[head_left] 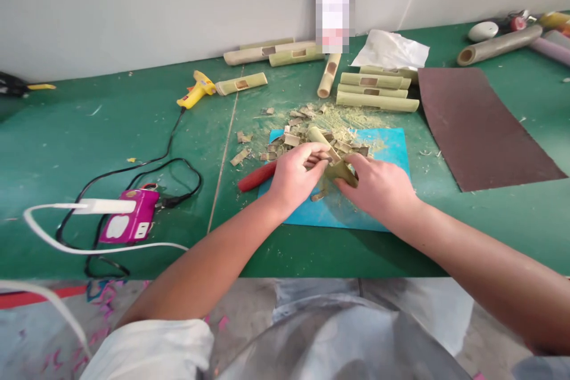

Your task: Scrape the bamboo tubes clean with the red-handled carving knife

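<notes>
A green bamboo tube point(342, 173) with a cut opening lies slantwise between my hands, over a blue mat point(307, 214). My right hand point(380, 187) grips its near end, thumb and fingers on either side. My left hand point(294, 177) is closed beside the tube, its fingertips pinched near the opening; a small dark tip shows there, too little to name. From under the left hand a red handle point(257, 177) sticks out to the left; whether the hand touches it is hidden. Cut bamboo chips point(291, 140) and pale shavings lie heaped just beyond the hands.
Notched bamboo tubes point(377, 101) lie behind the mat, some under white paper point(392, 49). A brown sheet point(485, 130) is at right. At left are a yellow glue gun point(196, 90) and a magenta power socket point(131, 217) with trailing cables. A blurred upright screen point(335, 0) leans against the wall.
</notes>
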